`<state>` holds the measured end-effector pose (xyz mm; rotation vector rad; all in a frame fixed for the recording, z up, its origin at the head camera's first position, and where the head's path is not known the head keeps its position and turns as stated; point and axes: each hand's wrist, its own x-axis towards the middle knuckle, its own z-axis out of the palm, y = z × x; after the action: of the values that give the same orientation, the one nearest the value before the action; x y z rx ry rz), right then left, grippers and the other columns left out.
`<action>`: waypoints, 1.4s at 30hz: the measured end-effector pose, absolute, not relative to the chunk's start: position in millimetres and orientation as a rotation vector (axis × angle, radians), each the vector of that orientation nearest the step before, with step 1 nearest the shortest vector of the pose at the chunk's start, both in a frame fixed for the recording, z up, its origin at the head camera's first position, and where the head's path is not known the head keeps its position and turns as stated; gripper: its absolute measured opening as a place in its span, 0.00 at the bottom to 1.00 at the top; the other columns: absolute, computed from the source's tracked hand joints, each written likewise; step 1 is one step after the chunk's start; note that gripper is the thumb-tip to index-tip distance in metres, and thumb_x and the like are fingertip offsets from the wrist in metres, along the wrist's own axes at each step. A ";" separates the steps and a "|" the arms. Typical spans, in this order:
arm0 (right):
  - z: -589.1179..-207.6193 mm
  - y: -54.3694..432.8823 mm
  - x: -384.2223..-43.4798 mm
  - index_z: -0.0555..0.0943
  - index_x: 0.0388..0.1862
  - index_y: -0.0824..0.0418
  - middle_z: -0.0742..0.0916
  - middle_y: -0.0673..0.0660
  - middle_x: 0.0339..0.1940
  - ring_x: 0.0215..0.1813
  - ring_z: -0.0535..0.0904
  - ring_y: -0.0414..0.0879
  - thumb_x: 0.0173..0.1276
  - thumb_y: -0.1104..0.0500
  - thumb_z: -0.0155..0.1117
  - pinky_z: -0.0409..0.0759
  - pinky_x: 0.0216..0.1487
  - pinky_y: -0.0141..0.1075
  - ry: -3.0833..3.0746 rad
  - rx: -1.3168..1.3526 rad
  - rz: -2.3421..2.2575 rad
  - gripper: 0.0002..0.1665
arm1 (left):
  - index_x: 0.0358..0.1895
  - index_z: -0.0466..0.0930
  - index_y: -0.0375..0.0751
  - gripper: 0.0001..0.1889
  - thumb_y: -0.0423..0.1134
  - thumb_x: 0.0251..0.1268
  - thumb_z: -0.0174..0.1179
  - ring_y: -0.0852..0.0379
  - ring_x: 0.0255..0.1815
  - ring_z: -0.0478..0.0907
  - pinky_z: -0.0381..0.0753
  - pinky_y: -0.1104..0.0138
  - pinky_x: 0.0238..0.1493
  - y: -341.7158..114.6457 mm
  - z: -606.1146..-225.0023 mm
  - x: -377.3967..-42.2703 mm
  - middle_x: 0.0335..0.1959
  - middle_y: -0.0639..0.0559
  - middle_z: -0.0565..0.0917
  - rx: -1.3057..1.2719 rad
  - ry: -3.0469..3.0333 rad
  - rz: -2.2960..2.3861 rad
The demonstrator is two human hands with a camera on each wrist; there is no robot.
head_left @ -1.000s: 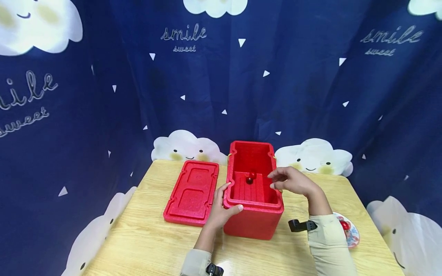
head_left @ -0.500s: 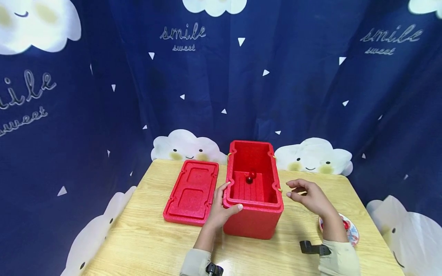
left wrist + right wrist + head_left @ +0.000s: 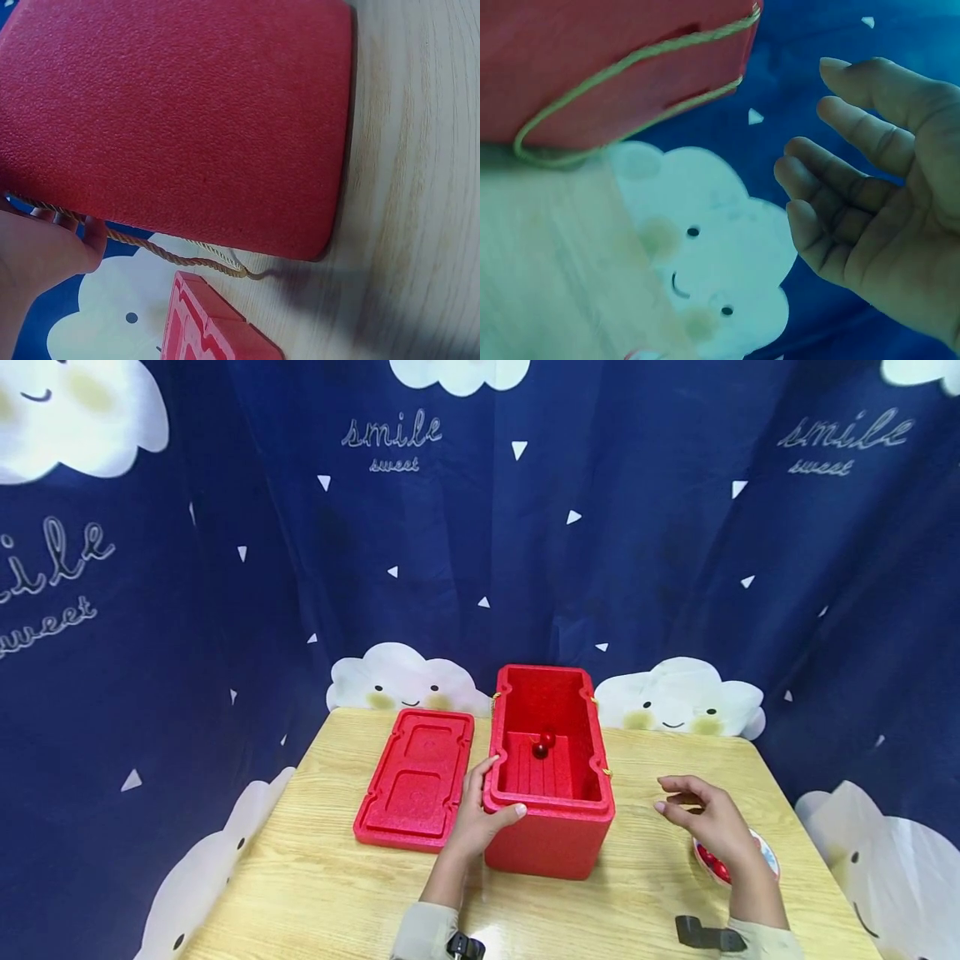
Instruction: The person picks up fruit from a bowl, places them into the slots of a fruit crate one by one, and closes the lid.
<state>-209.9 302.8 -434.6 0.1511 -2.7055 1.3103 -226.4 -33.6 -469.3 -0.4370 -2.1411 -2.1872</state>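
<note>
A tall red foam box (image 3: 551,847) stands lidless on the table, a rope loop (image 3: 577,94) on its side. On its floor lie a dark red round piece (image 3: 540,750) and a brighter red one (image 3: 548,739), perhaps small fruit. My left hand (image 3: 476,822) grips the near left corner, thumb over the front rim and fingers along the side, as the left wrist view (image 3: 45,247) partly confirms. Holding nothing, my right hand (image 3: 708,818) hovers right of the box with loosely bent fingers. Below it is a patterned dish (image 3: 767,852) with several shiny red pieces (image 3: 712,862), partly covered by the forearm.
The red foam lid (image 3: 415,781) lies flat on the table left of the box. Wood-grain tabletop (image 3: 300,893) surrounds both. A dark blue curtain (image 3: 480,527) with cloud prints hangs behind and at the sides.
My right hand has come away from above the box's right rim, moving right and toward me, over to the dish. My left hand has kept its hold on the box corner.
</note>
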 end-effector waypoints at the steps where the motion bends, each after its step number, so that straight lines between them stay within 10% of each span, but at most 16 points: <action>1: -437.1 305.2 -208.0 0.76 0.54 0.66 0.81 0.61 0.46 0.41 0.77 0.46 0.61 0.56 0.67 0.77 0.34 0.33 -2.705 0.135 1.316 0.24 | 0.69 0.57 0.42 0.43 0.32 0.47 0.69 0.48 0.62 0.62 0.65 0.59 0.58 -33.6 -469.4 -226.5 0.65 0.46 0.56 -0.437 -2.143 -2.182; 8: -454.6 320.4 -196.3 0.75 0.55 0.67 0.80 0.60 0.47 0.40 0.75 0.33 0.61 0.56 0.67 0.78 0.33 0.30 -2.634 0.041 1.340 0.26 | 0.69 0.57 0.45 0.43 0.34 0.47 0.69 0.49 0.61 0.62 0.66 0.58 0.57 -33.9 -467.9 -227.7 0.64 0.48 0.57 -0.411 -2.178 -2.161; 17: -479.9 338.0 -182.9 0.75 0.51 0.70 0.80 0.34 0.38 0.38 0.77 0.30 0.60 0.61 0.67 0.77 0.35 0.25 -2.477 -0.016 1.466 0.22 | 0.68 0.58 0.44 0.42 0.34 0.47 0.70 0.49 0.61 0.63 0.65 0.58 0.58 -33.7 -470.2 -227.6 0.64 0.46 0.58 -0.421 -2.164 -2.168; 42: -595.5 420.6 -185.3 0.76 0.57 0.59 0.84 0.42 0.41 0.37 0.76 0.26 0.56 0.57 0.71 0.74 0.34 0.21 -2.335 -0.397 1.507 0.28 | 0.69 0.57 0.48 0.43 0.36 0.47 0.70 0.50 0.61 0.63 0.67 0.59 0.57 -33.6 -477.6 -231.4 0.65 0.48 0.56 -0.415 -2.149 -2.220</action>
<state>-185.3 420.6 -595.5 -0.3974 -2.3350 1.5068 -231.4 -33.6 -477.6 -0.4154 -2.1485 -2.2200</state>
